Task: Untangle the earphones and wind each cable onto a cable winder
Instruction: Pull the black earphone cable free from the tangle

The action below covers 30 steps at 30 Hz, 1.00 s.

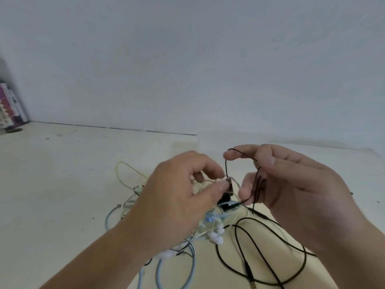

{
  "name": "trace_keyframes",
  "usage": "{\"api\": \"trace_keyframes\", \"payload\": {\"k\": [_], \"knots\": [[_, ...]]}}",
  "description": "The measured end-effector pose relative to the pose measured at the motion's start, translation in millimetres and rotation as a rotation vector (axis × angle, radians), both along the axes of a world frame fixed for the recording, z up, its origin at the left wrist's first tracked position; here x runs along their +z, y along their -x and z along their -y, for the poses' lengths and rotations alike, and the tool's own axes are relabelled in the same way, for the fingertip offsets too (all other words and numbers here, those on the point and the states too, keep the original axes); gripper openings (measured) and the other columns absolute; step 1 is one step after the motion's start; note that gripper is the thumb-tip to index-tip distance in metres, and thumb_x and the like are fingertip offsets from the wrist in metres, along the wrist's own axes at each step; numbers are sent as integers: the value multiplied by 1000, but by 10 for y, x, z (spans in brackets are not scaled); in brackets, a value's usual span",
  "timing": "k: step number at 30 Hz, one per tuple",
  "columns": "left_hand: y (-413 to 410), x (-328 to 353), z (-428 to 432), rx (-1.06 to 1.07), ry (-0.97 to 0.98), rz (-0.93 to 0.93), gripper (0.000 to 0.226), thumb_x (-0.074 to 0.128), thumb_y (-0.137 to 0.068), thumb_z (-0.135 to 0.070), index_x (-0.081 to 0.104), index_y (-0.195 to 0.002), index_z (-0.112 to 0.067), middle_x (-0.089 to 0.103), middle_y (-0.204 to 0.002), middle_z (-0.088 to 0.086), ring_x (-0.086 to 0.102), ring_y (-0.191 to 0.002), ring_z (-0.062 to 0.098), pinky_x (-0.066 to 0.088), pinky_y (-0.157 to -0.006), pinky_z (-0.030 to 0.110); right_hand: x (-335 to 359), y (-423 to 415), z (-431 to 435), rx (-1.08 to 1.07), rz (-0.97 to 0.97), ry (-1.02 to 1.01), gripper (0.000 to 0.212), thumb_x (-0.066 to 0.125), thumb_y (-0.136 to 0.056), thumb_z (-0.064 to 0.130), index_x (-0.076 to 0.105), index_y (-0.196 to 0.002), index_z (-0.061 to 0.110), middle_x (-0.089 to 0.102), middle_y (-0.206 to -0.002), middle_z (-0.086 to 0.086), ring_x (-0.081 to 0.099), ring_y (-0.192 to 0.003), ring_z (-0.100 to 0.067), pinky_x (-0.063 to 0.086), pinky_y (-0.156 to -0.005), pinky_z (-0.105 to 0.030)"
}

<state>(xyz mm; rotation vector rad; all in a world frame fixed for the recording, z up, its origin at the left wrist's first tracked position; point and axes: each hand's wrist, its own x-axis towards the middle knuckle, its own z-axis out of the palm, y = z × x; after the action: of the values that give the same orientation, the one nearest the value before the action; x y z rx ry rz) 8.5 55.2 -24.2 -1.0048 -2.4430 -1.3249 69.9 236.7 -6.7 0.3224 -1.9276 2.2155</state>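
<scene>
Where the near edge of the table (52,184) drops out of sight under the forearms, a black cable (226,166) sprawls in wide loops, and its one gold-tipped plug (253,285) lies at the very bottom. Just beyond, the tangle (210,224) sits on the table between the two wrists. I count three cable colours in it: black, a light blue cable (107,220) curving out to the left and towards me, and a pale yellow cable (117,172) arching out on the far left side. A small cluster of white ear tips (216,236) pokes from the knot.

Both hands hover over the heap. The left hand (183,197) has thumb and forefinger pinched on strands at the top of the tangle. The right hand (291,184) has its fingers curled round the black cable, one loop draped over the forefinger and several strands running through the palm.

To left, right and beyond, the pale table lies open up to its far edge against the plain wall (187,59). A few books (10,107) stand in the far left corner, well apart from the cables.
</scene>
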Motion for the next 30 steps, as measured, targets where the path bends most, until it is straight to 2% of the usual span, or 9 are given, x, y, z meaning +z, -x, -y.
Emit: {"api": "trace_keyframes", "payload": {"k": [3,6,12,15,17,20,24,28,30], "knots": [[39,-67,-10,-73,18,221,10,78,-82,-35,71,-90,-35,71,-93,-17,65,-94,-3,50,-88,29,-28,24,-37,87,-31,61,23,71,-73,32,58,-62,15,69,-108,-19,67,-81,-32,55,-72,-35],[92,-69,-2,-17,30,196,11,73,-78,-44,69,-80,-34,70,-95,-16,66,-91,4,52,-88,38,-64,47,-64,134,-47,159,24,71,-72,28,54,-60,15,66,-105,-24,64,-102,-38,54,-86,-44],[37,1,0,-67,-121,235,16,67,-86,-37,63,-74,-27,67,-104,-20,68,-89,11,52,-78,26,-43,63,-67,0,19,241,15,65,-61,24,55,-53,16,67,-99,-22,63,-107,-41,48,-98,-54],[28,29,-12,-66,-166,324,22,55,-93,-31,55,-73,-22,69,-80,-14,55,-56,20,39,-49,24,-37,63,-62,14,51,333,16,61,-63,17,50,-54,12,66,-95,-24,64,-106,-46,51,-93,-56],[15,28,-24,-37,-128,329,22,49,-89,-35,48,-71,-23,48,-60,-3,34,-48,14,28,-44,22,-22,52,-41,99,37,393,17,61,-68,15,50,-56,11,67,-96,-25,63,-109,-48,54,-91,-54],[16,21,-12,-23,-69,326,30,48,-92,-42,51,-75,-18,58,-65,11,45,-49,10,33,-49,17,14,38,-19,85,27,421,24,50,-77,13,52,-53,13,69,-97,-23,64,-114,-44,53,-95,-51],[6,46,-51,-127,-265,571,34,49,-101,-31,65,-93,-2,79,-89,-1,75,-89,15,49,-92,34,15,69,-27,-71,60,362,28,45,-80,14,45,-52,16,72,-107,-22,67,-110,-36,50,-96,-49],[-15,81,-61,-108,-500,704,45,48,-87,-48,61,-89,-5,76,-76,10,74,-73,38,56,-82,50,1,108,-55,-190,127,324,27,50,-79,17,46,-53,17,73,-107,-20,71,-85,-28,49,-74,-37],[-23,77,-41,-30,-419,663,51,42,-82,-58,59,-87,-10,74,-69,4,66,-54,29,54,-64,38,-11,117,-56,-253,176,316,20,54,-79,18,50,-59,14,75,-95,-18,68,-71,-25,48,-62,-32]]}}
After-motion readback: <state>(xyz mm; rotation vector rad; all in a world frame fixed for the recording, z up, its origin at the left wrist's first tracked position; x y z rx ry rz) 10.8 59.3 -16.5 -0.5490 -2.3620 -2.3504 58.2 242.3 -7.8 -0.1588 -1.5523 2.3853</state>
